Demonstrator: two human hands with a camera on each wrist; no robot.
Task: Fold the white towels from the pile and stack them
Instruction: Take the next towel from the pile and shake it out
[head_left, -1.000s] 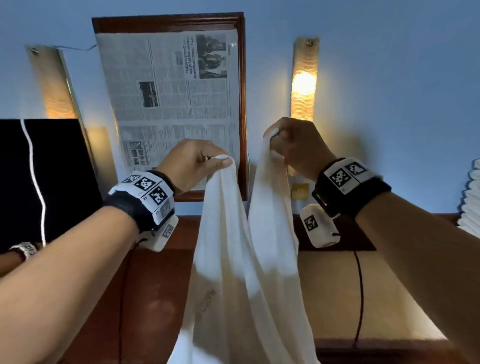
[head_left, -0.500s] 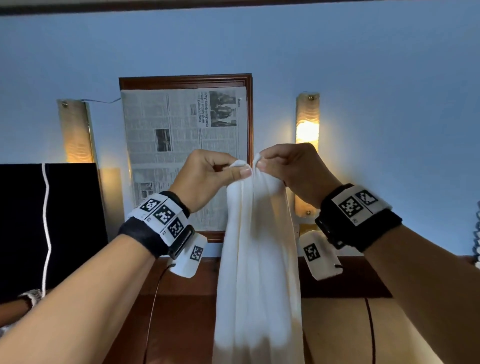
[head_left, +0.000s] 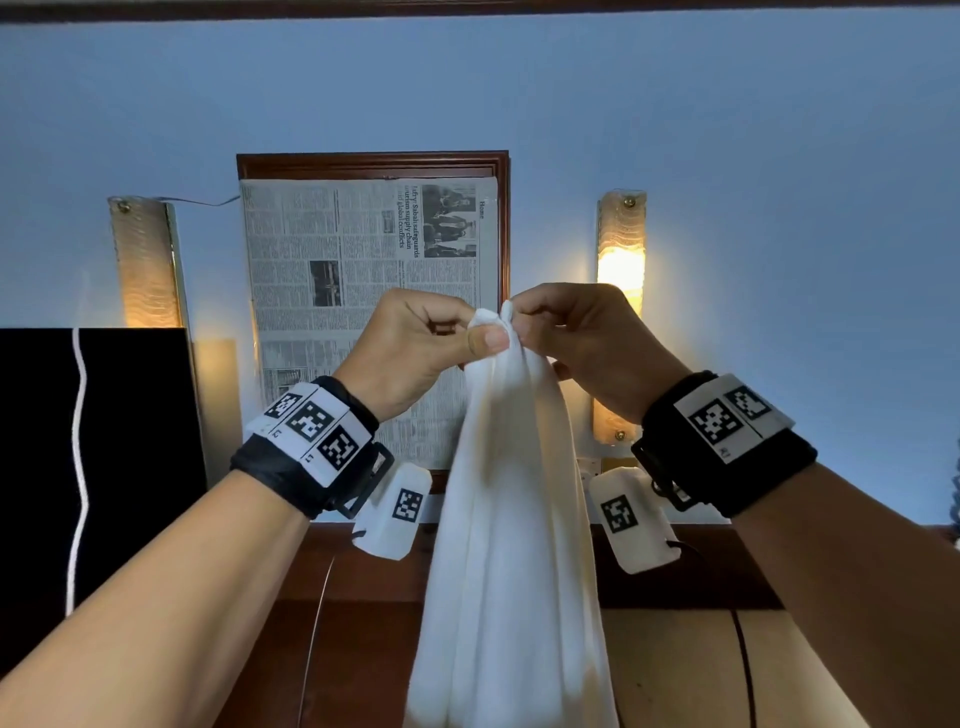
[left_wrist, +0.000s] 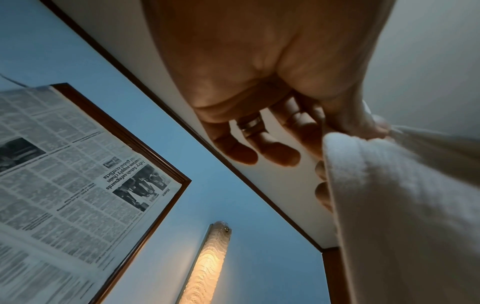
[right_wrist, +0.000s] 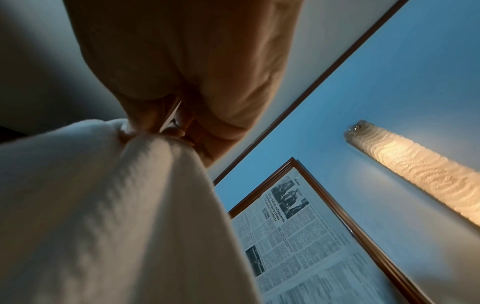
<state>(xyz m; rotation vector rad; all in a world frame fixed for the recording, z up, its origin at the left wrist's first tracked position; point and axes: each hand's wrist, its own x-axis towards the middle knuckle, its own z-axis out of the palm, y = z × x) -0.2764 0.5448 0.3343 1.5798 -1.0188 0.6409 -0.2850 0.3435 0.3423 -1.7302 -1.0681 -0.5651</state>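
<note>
A white towel hangs straight down in the air, folded lengthwise, its lower end running out of the head view. Both hands are raised before the wall and meet at its top. My left hand pinches one top corner between thumb and forefinger. Right beside it, my right hand pinches the other corner, so the two corners touch. The left wrist view shows the towel beside the curled fingers. From the right wrist the towel fills the lower left. The pile and the stack are out of view.
A framed newspaper hangs on the blue wall straight ahead, with a long wall lamp on each side. A black screen stands at the left. A wooden surface with cables lies below the hands.
The hands, apart a second ago with the towel spread between them, have come together, bringing the two top corners side by side. The view has tilted upward.
</note>
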